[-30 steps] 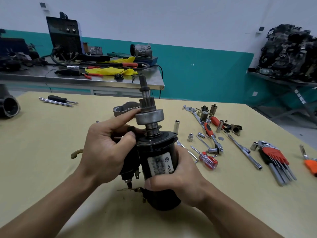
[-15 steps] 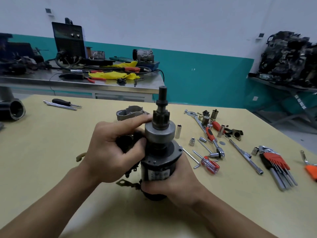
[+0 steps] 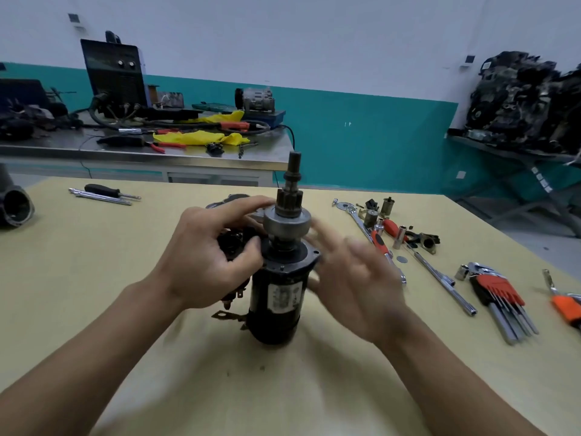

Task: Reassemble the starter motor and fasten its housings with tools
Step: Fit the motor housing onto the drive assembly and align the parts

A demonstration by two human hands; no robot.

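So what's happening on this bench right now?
A person is reassembling a starter motor, stood upright on the yellow table with its pinion shaft pointing up. The left hand grips the solenoid side; the blurred right hand is open beside the body. Sockets, a ratchet and hex keys lie to the right.

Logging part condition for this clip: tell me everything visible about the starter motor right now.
The starter motor stands upright on the yellowish table, its black cylindrical body bearing a pale, blurred label. A flanged black end plate tops the body; above it sit a grey metal drive collar, a toothed pinion and a bare shaft pointing up. The left hand grips the attached solenoid side, a finger against the collar. The right hand, motion-blurred and open, is beside it; contact unclear.
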